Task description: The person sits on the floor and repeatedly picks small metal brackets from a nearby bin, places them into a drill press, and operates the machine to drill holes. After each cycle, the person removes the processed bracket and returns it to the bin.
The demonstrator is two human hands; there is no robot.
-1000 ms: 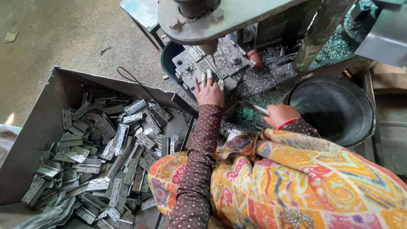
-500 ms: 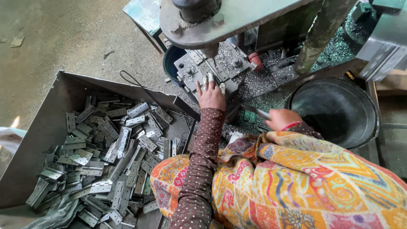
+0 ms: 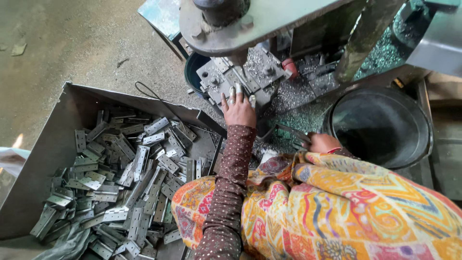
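My left hand (image 3: 238, 110) reaches forward, its fingers spread flat on the grey metal die block (image 3: 226, 77) of a press machine (image 3: 250, 19). The fingertips wear pale caps or tape. I cannot tell whether a small part lies under them. My right hand (image 3: 323, 143) sits lower, near my lap, closed around a thin metal rod (image 3: 290, 131) that points left. Both arms come out of a patterned orange and yellow garment (image 3: 337, 212).
A large open metal tray (image 3: 53, 144) at the left holds several grey hinge plates (image 3: 125, 183). A black bucket (image 3: 423, 120) stands at the right. Metal shavings (image 3: 298, 103) cover the machine base. Bare concrete floor (image 3: 72, 43) lies at the upper left.
The view has shifted slightly. My left hand stays on the die block and my right hand has sunk a little toward my lap with the rod.
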